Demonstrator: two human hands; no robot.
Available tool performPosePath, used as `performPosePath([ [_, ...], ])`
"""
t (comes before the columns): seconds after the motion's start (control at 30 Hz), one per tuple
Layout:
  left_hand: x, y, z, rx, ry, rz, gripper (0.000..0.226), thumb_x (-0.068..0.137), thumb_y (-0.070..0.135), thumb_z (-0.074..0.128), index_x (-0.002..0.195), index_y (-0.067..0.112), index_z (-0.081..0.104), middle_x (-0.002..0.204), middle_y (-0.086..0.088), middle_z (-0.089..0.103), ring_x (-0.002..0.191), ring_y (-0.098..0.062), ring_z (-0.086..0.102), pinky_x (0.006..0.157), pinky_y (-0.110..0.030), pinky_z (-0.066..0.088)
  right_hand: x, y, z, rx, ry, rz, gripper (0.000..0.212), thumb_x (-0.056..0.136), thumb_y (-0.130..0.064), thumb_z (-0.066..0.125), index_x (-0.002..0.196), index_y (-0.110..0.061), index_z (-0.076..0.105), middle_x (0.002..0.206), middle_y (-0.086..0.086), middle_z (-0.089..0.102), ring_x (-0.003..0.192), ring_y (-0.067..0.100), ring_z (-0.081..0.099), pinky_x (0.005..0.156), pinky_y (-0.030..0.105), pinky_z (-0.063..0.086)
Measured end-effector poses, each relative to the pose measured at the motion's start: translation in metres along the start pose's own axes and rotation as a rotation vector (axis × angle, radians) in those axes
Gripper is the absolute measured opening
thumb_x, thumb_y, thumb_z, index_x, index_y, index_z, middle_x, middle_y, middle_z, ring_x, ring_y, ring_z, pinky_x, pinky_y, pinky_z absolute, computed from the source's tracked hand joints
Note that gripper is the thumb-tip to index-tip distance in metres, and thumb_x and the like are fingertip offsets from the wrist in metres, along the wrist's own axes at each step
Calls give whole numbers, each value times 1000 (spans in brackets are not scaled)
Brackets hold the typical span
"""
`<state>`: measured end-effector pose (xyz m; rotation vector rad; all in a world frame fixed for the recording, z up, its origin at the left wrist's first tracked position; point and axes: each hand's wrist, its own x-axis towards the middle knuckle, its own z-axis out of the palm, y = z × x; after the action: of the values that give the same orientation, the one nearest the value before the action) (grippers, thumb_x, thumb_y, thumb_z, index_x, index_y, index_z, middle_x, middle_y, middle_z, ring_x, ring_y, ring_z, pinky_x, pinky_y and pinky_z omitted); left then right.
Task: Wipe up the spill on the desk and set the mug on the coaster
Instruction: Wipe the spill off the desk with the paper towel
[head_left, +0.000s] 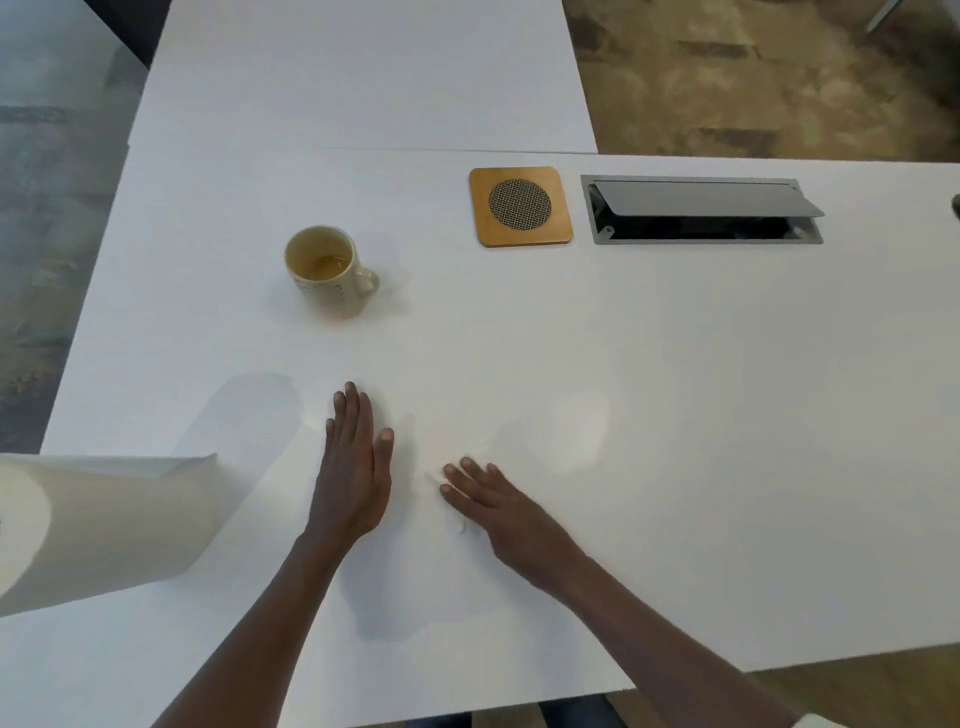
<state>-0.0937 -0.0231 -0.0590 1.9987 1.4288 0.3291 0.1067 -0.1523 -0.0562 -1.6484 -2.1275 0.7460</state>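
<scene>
Spreading across nearly the whole view, the white desk (675, 415) carries everything. A paper towel roll (104, 525) lies at its near left corner, with a loose flap lifted. An open cable hatch (704, 210) sits by the far edge toward the right, and the coaster (520, 206) is just beside it on the left, bare. The mug (327, 270) stands upright left of centre, well apart from the coaster, with some tan liquid in it and its handle pointing right. Near the front edge, the left hand (353, 467) lies flat, fingers straight and together, gripping nothing. The right hand (493, 499) is likewise flat with fingers extended, pressing on what looks like a white paper sheet (452, 499), hard to make out against the desk. A faint yellowish spill (447, 431) seems to lie between and just beyond the hands.

Wiping appears to be the step in hand. Doing it well probably means keeping the palm flat, drawing the sheet inward over the wet patch rather than pushing liquid outward, and steadying with the left hand.
</scene>
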Motion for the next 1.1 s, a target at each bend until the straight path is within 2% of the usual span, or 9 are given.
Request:
performPosePath([
  [0.17, -7, -2, 5, 179, -22, 2, 70, 104, 46, 16, 156, 4, -4, 166, -6, -14, 153, -18, -16, 126, -37, -3, 47, 19, -37, 71, 189, 371, 80, 73, 29, 31, 144, -6, 39, 157, 8, 24, 149, 27, 17, 121, 28, 0],
  [0.27, -8, -1, 8, 256, -1, 19, 75, 100, 48, 15, 156, 1, -2, 166, -10, -11, 155, -22, -12, 125, -37, -2, 55, 2, -26, 87, 140, 298, 78, 75, 26, 32, 145, -7, 38, 157, 10, 25, 149, 24, 14, 122, 29, 0],
  [0.37, -8, 0, 9, 290, 11, 13, 77, 99, 49, 16, 157, -1, 2, 167, -12, -7, 155, -24, -8, 126, -40, 2, 18, 2, -12, 45, 98, 182, 79, 74, 25, 32, 145, -7, 39, 157, 9, 28, 148, 24, 15, 123, 33, 4],
  [0.53, -1, 10, 11, 258, 12, -39, 79, 98, 51, 15, 157, 2, -2, 167, -8, -12, 155, -20, -14, 126, -39, -1, -30, 49, -39, 13, 227, 378, 87, 64, 30, 38, 142, -7, 44, 154, 8, 29, 145, 34, 26, 122, 31, 7],
  [0.77, 21, 39, 18, 168, 68, -66, 68, 105, 34, 30, 157, 0, 1, 167, -8, -9, 155, -21, -11, 126, -40, 1, 39, 95, -78, 64, 396, 517, 66, 83, 24, 34, 141, -7, 47, 154, 12, 33, 147, 29, 22, 122, 41, 13],
  [0.83, 28, 48, 17, 109, 138, -88, 65, 105, 27, 36, 157, 0, 8, 168, -8, -2, 156, -21, -6, 126, -39, 2, 65, 89, -76, 100, 345, 467, 66, 83, 24, 34, 141, -5, 45, 155, 13, 32, 147, 30, 20, 123, 41, 10],
  [0.93, 45, 67, 11, -26, 319, -180, 58, 104, 26, 42, 154, 2, 26, 164, -12, 24, 154, -24, 16, 123, -34, 14, 81, 65, -59, 143, 206, 308, 72, 79, 26, 32, 144, -4, 39, 157, 12, 24, 148, 28, 13, 123, 32, 0],
  [1.0, 61, 83, 5, -158, 447, -294, 52, 103, 30, 47, 148, 5, 38, 153, -12, 43, 144, -26, 35, 117, -32, 26, 75, 51, -47, 155, 142, 185, 76, 76, 26, 30, 146, -4, 36, 157, 7, 17, 148, 25, 7, 122, 30, -5],
  [1.1, 91, 106, -4, -366, 590, -461, 41, 100, 31, 55, 133, 7, 53, 132, -10, 60, 120, -25, 57, 102, -40, 47, 60, 44, -38, 204, 66, 104, 78, 75, 27, 30, 146, -6, 37, 156, 3, 20, 148, 22, 11, 123, 32, 0],
])
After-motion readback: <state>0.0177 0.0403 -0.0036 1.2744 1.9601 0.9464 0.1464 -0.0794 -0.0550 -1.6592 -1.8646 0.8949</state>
